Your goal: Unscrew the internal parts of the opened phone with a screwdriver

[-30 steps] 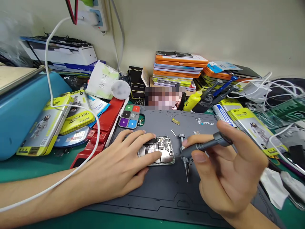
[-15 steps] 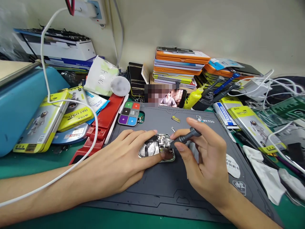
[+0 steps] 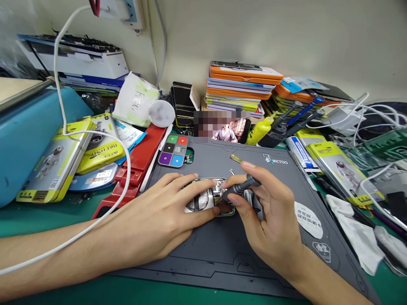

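Note:
An opened phone lies on the grey mat, its inner parts bare. My left hand rests over its left side, the thumb along the near edge and a fingertip on the parts inside, holding it down. Between thumb and fingers of my right hand is a dark grey screwdriver, tilted, its lower end at the right part of the phone. The very tip cannot be made out. Just beyond the right fingers a thin silver piece shows. Something shiny under the right palm is mostly hidden.
A magnetic-looking colored tray and small yellow part lie on the mat. Battery boxes and a red clamp-like tool flank it. A propped phone stands behind. A white cable crosses my left forearm.
My right hand and the screwdriver have shifted slightly left and toward me. A left fingertip has moved right, onto the phone's inner parts. The view has shifted slightly.

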Demonstrator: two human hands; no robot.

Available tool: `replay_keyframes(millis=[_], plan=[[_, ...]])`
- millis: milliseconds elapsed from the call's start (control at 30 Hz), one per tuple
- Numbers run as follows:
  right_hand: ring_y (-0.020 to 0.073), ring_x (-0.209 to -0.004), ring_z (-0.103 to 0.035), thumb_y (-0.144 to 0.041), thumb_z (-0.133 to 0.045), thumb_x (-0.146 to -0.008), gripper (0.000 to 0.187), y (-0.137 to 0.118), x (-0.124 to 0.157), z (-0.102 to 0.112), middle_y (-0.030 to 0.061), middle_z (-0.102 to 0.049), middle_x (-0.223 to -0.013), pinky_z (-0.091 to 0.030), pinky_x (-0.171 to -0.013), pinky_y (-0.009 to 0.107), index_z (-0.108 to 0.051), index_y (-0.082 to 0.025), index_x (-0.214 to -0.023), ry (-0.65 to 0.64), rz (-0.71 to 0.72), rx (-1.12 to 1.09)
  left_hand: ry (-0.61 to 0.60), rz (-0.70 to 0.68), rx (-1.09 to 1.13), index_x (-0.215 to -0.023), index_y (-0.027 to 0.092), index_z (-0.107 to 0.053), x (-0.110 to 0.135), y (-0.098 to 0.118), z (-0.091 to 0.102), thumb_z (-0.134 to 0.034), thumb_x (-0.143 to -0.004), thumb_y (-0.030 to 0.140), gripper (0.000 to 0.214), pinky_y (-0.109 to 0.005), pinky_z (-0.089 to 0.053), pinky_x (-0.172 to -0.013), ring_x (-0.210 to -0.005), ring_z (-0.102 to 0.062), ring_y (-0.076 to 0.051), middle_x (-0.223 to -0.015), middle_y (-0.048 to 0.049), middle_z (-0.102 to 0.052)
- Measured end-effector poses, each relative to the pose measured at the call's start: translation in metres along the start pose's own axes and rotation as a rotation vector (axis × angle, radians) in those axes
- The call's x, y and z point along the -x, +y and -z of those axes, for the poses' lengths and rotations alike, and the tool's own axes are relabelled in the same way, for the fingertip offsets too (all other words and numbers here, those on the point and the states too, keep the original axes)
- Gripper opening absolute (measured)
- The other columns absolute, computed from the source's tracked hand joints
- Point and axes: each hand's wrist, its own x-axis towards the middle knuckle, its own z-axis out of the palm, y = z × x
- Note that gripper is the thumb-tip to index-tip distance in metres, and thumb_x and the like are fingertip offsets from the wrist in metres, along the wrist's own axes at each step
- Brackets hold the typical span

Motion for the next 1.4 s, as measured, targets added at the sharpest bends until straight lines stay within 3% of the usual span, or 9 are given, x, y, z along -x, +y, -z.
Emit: replay_keyframes(millis=[233, 400, 533, 667, 833, 967, 1100, 1233, 1400], plan=[[0.0223, -0.118, -0.077, -0.001, -0.063, -0.102, 0.074, 0.0, -0.002, 0.001, 0.0122, -0.066, -0.149, -0.071, -0.094, 0.039, -0.04, -0.03, -0.167, -0.002, 0.003, 0.019, -0.006, 0.004, 0.009, -0.154, 0.028, -0.06, -0.002, 0.001, 0.003, -0.053, -0.108, 0.013, 0.049, -0.062, -0.055, -0.11, -0.146, -0.054, -0.041, -0.169, -0.0124, -0.049], [0.0217, -0.099, -0.076, -0.001, -0.068, -0.1, 0.074, -0.004, -0.011, 0.004, 0.0086, -0.077, -0.134, -0.067, -0.088, 0.04, -0.044, -0.028, -0.164, -0.058, 0.108, 0.106, -0.013, 0.018, 0.034, -0.152, 0.03, -0.062, 0.001, 0.0, 0.001, -0.056, -0.106, 0.012, 0.049, -0.062, -0.051, -0.115, -0.151, -0.048, -0.039, -0.171, -0.0117, -0.046], [0.022, -0.107, -0.076, 0.002, -0.067, -0.097, 0.074, -0.008, -0.015, 0.006, 0.0074, -0.078, -0.135, -0.065, -0.093, 0.038, -0.048, -0.026, -0.162, -0.082, 0.153, 0.097, -0.003, 0.011, 0.039, -0.152, 0.028, -0.062, 0.001, 0.001, 0.0, -0.058, -0.108, 0.015, 0.046, -0.059, -0.046, -0.12, -0.156, -0.042, -0.037, -0.17, -0.0125, -0.045], [0.0228, -0.114, -0.075, 0.004, -0.049, -0.097, 0.074, -0.011, -0.014, 0.009, 0.0091, -0.075, -0.139, -0.065, -0.093, 0.04, -0.044, -0.024, -0.165, -0.126, 0.131, 0.079, 0.072, -0.008, 0.025, -0.146, 0.026, -0.066, 0.0, 0.003, 0.0, -0.058, -0.111, 0.022, 0.035, -0.05, -0.051, -0.107, -0.141, -0.054, -0.033, -0.159, -0.0108, -0.056], [0.0248, -0.119, -0.074, 0.003, -0.056, -0.096, 0.077, -0.01, -0.011, 0.011, 0.011, -0.074, -0.142, -0.064, -0.1, 0.044, -0.041, -0.023, -0.167, -0.119, 0.167, 0.086, 0.086, -0.018, 0.042, -0.136, 0.022, -0.071, -0.001, 0.003, 0.002, -0.055, -0.113, 0.021, 0.028, -0.043, -0.051, -0.093, -0.115, -0.063, -0.028, -0.131, -0.0081, -0.069], [0.0245, -0.123, -0.073, 0.004, -0.05, -0.095, 0.076, -0.01, -0.011, 0.013, 0.0122, -0.073, -0.142, -0.064, -0.102, 0.043, -0.043, -0.02, -0.167, -0.138, 0.163, 0.079, 0.096, -0.022, 0.048, -0.126, 0.02, -0.075, -0.003, 0.003, 0.004, -0.052, -0.113, 0.018, 0.026, -0.042, -0.05, -0.09, -0.107, -0.063, -0.027, -0.121, -0.0074, -0.071], [0.0258, -0.118, -0.075, 0.0, -0.057, -0.097, 0.075, -0.012, -0.013, 0.012, 0.0125, -0.075, -0.138, -0.064, -0.099, 0.044, -0.041, -0.021, -0.167, -0.12, 0.177, 0.112, 0.083, -0.03, 0.042, -0.129, 0.019, -0.073, -0.003, 0.003, 0.005, -0.053, -0.113, 0.019, 0.026, -0.042, -0.051, -0.089, -0.104, -0.063, -0.027, -0.118, -0.0074, -0.071], [0.0244, -0.117, -0.074, 0.003, -0.058, -0.095, 0.076, -0.011, -0.011, 0.01, 0.0132, -0.073, -0.143, -0.063, -0.098, 0.041, -0.041, -0.017, -0.167, -0.119, 0.18, 0.102, 0.064, -0.039, 0.046, -0.134, 0.019, -0.071, -0.002, 0.003, 0.004, -0.057, -0.11, 0.016, 0.028, -0.042, -0.051, -0.089, -0.107, -0.062, -0.028, -0.119, -0.0074, -0.07], [0.0239, -0.108, -0.075, 0.001, -0.06, -0.097, 0.078, -0.009, -0.01, 0.009, 0.0128, -0.069, -0.152, -0.064, -0.091, 0.041, -0.039, -0.02, -0.169, -0.104, 0.156, 0.107, 0.03, -0.035, 0.03, -0.135, 0.019, -0.071, -0.002, 0.002, 0.001, -0.057, -0.11, 0.017, 0.029, -0.044, -0.051, -0.091, -0.109, -0.061, -0.029, -0.12, -0.0075, -0.069]])
